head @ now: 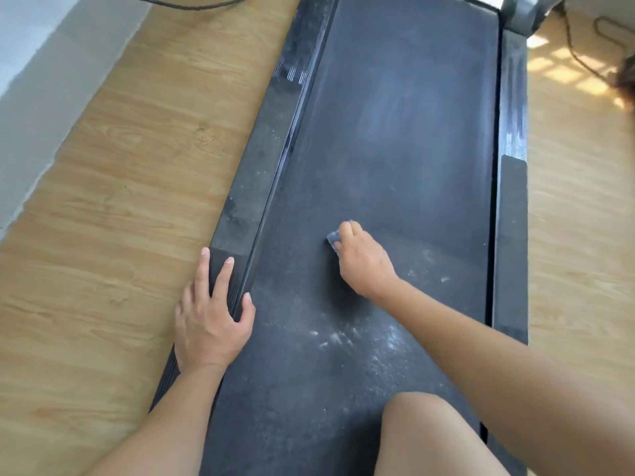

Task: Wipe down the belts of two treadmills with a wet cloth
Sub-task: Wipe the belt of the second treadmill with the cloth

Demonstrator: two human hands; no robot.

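The cloth (334, 239) is likely light, soft and limp, and being wet it should drag rather than slide, so it is best bunched in the fist and pressed flat under the knuckles. It shows only as a small blue-grey wad peeking out at 10 o'clock of the right hand (364, 262), whose fingers curl round it, pressing it onto the treadmill belt (395, 132) near mid-length. The belt looks dark, matte and finely textured, with pale dust smears (343, 338) toward 6 o'clock. At 8 o'clock the left hand (211, 317) rests with straight fingers on the side rail (254, 187), holding nothing.
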